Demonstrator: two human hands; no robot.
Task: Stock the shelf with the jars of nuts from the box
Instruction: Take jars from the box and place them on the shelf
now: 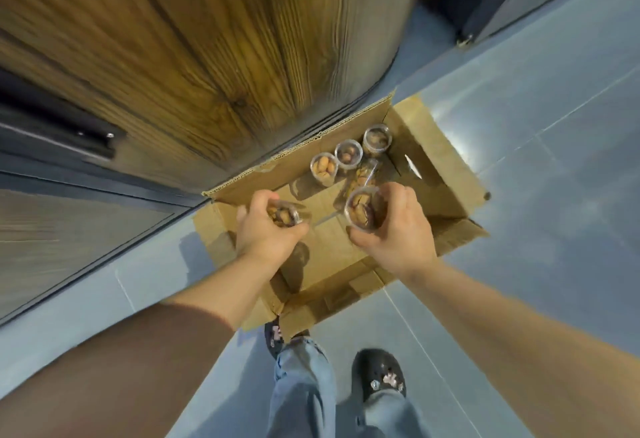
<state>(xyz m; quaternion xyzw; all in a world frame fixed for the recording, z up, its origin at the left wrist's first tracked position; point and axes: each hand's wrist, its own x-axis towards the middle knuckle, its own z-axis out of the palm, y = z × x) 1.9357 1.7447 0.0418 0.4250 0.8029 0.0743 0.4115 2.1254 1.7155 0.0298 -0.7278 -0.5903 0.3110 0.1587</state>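
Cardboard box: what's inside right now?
Three upright jars along the far wall, one tipped jar beside them. The left hand and right hand each hold a jar above the cardboard box, hiding part of its floor.

The box (433, 160) lies open-topped — my left grip (266, 233), round the left jar (284, 217), and my right grip (393, 226), round the right jar (362, 210), hang over its bare near half. Three upright jars (348, 155) and a lying jar (362, 176) crowd the far corner. The wooden panel (207, 56) rises just behind the box; open floor (536, 212) lies to the right.
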